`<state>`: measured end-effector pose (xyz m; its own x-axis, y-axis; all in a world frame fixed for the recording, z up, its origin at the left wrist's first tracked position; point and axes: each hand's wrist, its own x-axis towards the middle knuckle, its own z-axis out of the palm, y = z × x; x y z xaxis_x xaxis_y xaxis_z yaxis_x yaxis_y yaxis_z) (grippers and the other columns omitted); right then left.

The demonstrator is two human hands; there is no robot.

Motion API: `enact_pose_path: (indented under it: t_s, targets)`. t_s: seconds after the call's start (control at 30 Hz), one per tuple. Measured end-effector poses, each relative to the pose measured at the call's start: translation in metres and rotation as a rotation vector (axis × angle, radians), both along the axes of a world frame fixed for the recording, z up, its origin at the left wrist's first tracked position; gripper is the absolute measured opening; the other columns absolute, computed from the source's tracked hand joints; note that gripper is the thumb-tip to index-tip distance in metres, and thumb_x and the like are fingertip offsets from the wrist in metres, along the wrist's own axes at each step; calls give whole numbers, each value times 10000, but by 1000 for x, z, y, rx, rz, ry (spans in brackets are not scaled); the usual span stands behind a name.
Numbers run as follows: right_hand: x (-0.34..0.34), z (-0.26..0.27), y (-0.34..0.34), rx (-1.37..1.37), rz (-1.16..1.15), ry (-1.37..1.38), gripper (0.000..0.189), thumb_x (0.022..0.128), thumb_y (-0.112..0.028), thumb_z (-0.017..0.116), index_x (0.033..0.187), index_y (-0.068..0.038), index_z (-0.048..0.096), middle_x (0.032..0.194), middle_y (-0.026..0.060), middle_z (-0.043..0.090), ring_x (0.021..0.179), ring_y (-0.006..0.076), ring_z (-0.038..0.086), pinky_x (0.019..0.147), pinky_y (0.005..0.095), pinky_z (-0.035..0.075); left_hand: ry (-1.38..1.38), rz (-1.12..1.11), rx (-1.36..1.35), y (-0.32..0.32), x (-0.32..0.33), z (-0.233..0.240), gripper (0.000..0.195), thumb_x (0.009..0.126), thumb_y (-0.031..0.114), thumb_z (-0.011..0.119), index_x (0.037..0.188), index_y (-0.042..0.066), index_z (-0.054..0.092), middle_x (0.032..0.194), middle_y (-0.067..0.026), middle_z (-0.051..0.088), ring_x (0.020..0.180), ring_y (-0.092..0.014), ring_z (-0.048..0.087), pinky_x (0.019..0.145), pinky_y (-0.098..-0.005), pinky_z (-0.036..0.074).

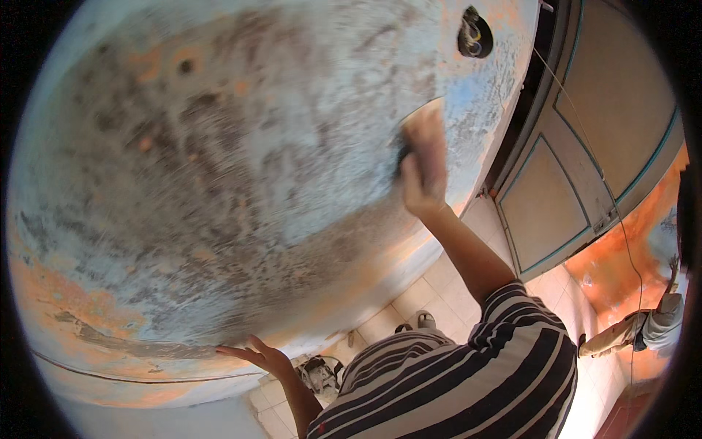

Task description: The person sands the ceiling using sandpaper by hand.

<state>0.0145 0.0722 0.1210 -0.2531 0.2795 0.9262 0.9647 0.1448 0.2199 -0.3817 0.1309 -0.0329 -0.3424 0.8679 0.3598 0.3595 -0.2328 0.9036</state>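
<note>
In front of me is a wall (219,181) with patchy pale blue, grey-brown and orange paint. My right hand (425,189) grips a flat brown block or sheet (426,123), blurred by motion, at the wall's right part. Its exact kind is unclear, though sandpaper is possible. Lower down, my left hand (263,356) is empty with its fingers apart. Its fingertips are at the lower part of the wall; whether they touch it I cannot tell.
An electrical box hole (475,34) with wires opens at the upper right. Beyond it stands a panelled door (548,203), with a thin cable (620,214) hanging across. Cluttered items (318,376) lie on the tiled floor (414,296). Another person (641,329) is near an orange wall (609,274).
</note>
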Motion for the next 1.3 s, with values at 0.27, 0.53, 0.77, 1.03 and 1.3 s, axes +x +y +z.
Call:
enact_pose_path:
  t_s: [0.27, 0.53, 0.77, 1.03, 1.3]
  targets:
    - [108, -31, -43, -137, -38, 267, 709, 830, -185, 637, 1489, -93, 392, 1460, 197, 455, 1373, 423, 413, 1154, 520, 305, 54, -21, 47, -17, 105, 10, 767, 1053, 306, 434, 1614, 113, -53, 1673, -172, -105, 1548, -343, 7, 1211, -494, 183]
    - [169, -31, -86, -92, -179, 14, 658, 977, -62, 467, 1550, 73, 173, 1569, 238, 334, 1461, 340, 337, 1189, 478, 272, 103, -73, 54, -62, 215, 0, 826, 1035, 419, 479, 1616, 183, -58, 1656, -196, -158, 1538, -392, -47, 1190, -583, 192]
    - [198, -98, -78, 253, 166, 929, 552, 921, -119, 590, 1443, 18, 471, 1499, 204, 455, 1422, 464, 348, 1145, 553, 287, 88, -224, -63, -110, 276, 19, 838, 1025, 442, 511, 1620, 176, -15, 1662, -197, -121, 1539, -393, -30, 1190, -591, 186]
    - [208, -161, -71, 302, 135, 1708, 544, 1030, -218, 421, 1475, 86, 350, 1541, 209, 366, 1436, 386, 320, 1183, 440, 236, 204, -306, -123, -116, 273, -9, 853, 1039, 346, 526, 1611, 165, -80, 1663, -193, -126, 1541, -373, -52, 1209, -560, 132]
    - [214, -178, -75, 164, 42, 1633, 563, 1050, -215, 358, 1479, 143, 287, 1565, 323, 268, 1482, 396, 235, 1195, 523, 166, 431, -320, -51, -110, 283, -46, 967, 990, 407, 604, 1603, 97, -78, 1617, -283, -205, 1490, -518, -130, 1162, -672, 53]
